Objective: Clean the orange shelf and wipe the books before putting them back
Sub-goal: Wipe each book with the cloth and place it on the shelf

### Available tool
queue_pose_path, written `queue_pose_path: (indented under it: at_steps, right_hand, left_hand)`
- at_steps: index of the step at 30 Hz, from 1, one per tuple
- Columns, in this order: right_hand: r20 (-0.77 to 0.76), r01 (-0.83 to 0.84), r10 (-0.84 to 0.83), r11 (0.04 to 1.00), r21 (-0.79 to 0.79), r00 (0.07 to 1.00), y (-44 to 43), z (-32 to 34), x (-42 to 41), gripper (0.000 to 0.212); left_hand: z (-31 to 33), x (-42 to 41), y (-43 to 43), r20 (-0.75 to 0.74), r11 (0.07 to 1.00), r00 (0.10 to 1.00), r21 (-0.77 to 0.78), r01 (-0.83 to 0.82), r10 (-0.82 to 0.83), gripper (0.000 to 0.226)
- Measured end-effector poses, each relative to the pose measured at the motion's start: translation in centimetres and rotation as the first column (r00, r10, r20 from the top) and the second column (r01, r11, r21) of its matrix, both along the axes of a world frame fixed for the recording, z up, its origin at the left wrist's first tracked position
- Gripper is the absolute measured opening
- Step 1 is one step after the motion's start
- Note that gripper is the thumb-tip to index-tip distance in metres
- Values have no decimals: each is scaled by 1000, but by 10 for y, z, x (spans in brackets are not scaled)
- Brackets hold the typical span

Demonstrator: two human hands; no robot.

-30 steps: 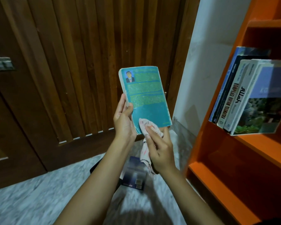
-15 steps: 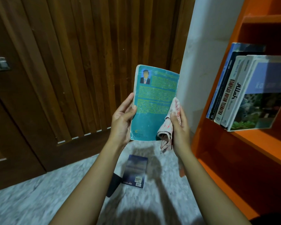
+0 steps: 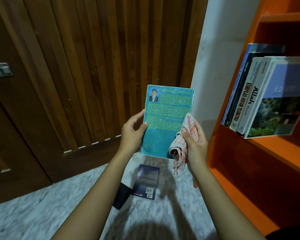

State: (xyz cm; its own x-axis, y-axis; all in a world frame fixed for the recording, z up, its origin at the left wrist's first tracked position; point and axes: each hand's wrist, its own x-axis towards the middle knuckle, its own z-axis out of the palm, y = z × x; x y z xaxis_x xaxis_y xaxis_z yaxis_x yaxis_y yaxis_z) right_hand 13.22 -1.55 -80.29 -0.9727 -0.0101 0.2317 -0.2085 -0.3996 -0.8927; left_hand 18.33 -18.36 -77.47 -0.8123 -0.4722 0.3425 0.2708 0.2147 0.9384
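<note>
1. Dark wooden door panels (image 3: 76, 66) with upright slats fill the background, and a pale wall strip (image 3: 220, 58) stands between them and the orange shelf (image 3: 232, 144) on my right; a grey metal fitting at the far left edge is cut off, so I cannot tell what it is.
2. Below me lies a marbled grey floor (image 3: 33, 205), blurred, with my own shadow across its lower part.
3. My left hand (image 3: 132, 132) grips the left edge of a teal book (image 3: 163, 122), thumb on the cover, the other fingers hidden behind it.
4. That book is held upright in the air in front of the door, back cover toward me; it carries a small portrait at the top left and lines of yellow-green print too fine to read.
5. My right hand (image 3: 194, 142) is clenched around a crumpled white-and-red cloth (image 3: 184, 141), pressing it against the book's right edge; the cloth's loose end hangs below the book's bottom corner.
6. On the floor under the book lies a dark blue book (image 3: 147, 181) with a barcode label, its cover blurred; beside it a black object (image 3: 121, 196) is partly hidden by my left forearm, and I cannot name it.
7. On the shelf's middle board several books (image 3: 253, 101) lean together, spines toward me; the outermost cover, a landscape picture, is blurred and cut off by the right edge.
8. Lower shelf boards run out of view at the right and bottom.
</note>
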Motion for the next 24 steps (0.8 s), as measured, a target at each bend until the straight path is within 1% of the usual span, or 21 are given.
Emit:
queue_pose_path:
  at_steps: [1,2,4,6,8,10,13,15,18,21,24]
  right_hand:
    - [-22,18,-18,1000,25,1000,1,0,1,48]
    - [-51,35,-32,998,56,998,1,0,2,48]
    - [-108,56,-44,992,115,993,1,0,4,49]
    - [-151,73,-48,984,165,987,0,-2,8,49]
    - [-214,112,-60,964,240,975,-1,-5,14,50]
    - [-319,187,-72,920,345,945,-1,-9,20,54]
    - [-467,277,-26,834,478,884,0,-20,26,56]
    - [-523,311,21,783,538,852,-1,-26,29,57]
    - [-598,389,41,723,571,801,-3,-32,31,63]
    - [-642,450,38,680,578,766,-6,-35,33,68]
    - [-636,440,55,676,591,769,-15,-37,38,70]
  left_hand:
    - [0,-2,2,-5,993,996,-81,-84,84,44]
    - [1,-2,5,-22,979,987,-122,-162,161,47]
    - [6,-2,13,-63,957,968,-149,-248,241,51]
    - [10,-4,21,-92,953,975,-212,-216,201,48]
    - [15,-5,31,-64,970,993,-214,-112,101,45]
    - [20,-5,40,-25,984,999,-175,-31,27,50]
    - [21,-5,44,-6,977,1000,-211,-1,0,55]
    - [21,-6,44,22,970,1000,-242,4,2,57]
    - [23,-6,44,48,954,997,-296,-44,61,59]
    - [25,-4,43,14,947,993,-304,-106,116,56]
    - [26,-1,43,-46,954,991,-270,-133,125,52]
